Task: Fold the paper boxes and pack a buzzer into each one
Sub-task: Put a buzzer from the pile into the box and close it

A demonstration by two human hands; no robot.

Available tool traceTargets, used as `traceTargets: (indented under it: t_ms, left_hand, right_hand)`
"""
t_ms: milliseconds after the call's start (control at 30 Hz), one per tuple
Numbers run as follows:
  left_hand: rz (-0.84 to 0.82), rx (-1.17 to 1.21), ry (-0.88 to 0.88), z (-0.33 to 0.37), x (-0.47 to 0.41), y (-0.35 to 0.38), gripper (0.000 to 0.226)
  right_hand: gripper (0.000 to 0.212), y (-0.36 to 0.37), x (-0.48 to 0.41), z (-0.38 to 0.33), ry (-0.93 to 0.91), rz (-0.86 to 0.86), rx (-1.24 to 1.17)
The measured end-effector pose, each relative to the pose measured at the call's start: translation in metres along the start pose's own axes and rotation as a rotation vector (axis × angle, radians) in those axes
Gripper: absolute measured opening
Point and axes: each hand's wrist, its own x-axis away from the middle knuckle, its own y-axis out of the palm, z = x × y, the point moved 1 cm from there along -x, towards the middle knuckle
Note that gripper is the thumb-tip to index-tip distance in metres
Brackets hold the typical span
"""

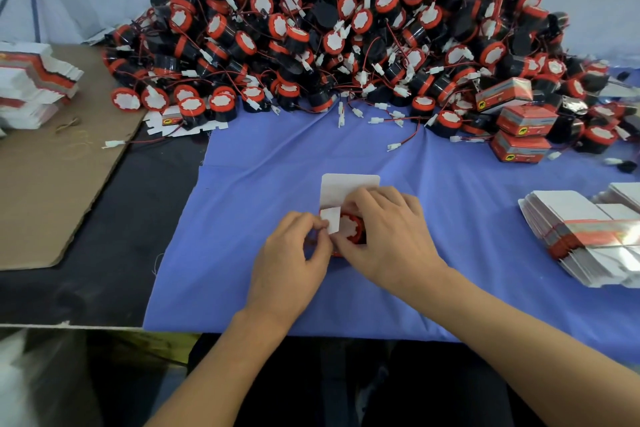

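A small paper box stands on the blue cloth at the centre, its white lid flap raised at the back. Inside it sits a black buzzer with a red rim and white face. My left hand pinches a white side flap of the box at its left edge. My right hand grips the box from the right, fingers curled over the buzzer and box. The box's lower walls are hidden by my hands.
A big heap of loose buzzers with red wires fills the back. Three closed orange boxes lie at the right of it. Banded stacks of flat boxes lie at right and far left. Brown cardboard covers the left.
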Motion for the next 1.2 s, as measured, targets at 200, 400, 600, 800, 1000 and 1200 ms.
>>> traceTargets:
  t_ms: [200, 400, 600, 800, 1000, 1200]
  left_hand:
    - [-0.028, -0.180, -0.028, 0.002, -0.005, 0.003, 0.007]
    - [0.010, -0.143, -0.058, 0.003, -0.013, 0.002, 0.014]
    - [-0.020, 0.235, -0.166, -0.004, -0.018, 0.004, 0.046]
    - [-0.110, 0.182, -0.090, -0.004, -0.025, -0.002, 0.052]
    - [-0.352, 0.124, -0.009, -0.018, -0.014, -0.019, 0.045]
    - [-0.355, -0.058, 0.128, -0.015, -0.021, -0.023, 0.042]
  right_hand:
    - [0.035, 0.008, 0.018, 0.007, 0.135, 0.188, -0.561]
    - [0.016, 0.025, 0.026, 0.021, 0.652, 0.215, -1.182]
    - [0.041, 0.031, 0.018, 0.027, 0.610, 0.015, -1.134]
    - [0.026, 0.029, 0.019, 0.035, 0.413, -0.053, -0.928]
    - [0.052, 0.024, 0.039, 0.055, 0.166, -0.237, -0.891]
    - [0.050, 0.019, 0.036, 0.053, 0.027, -0.130, -0.589]
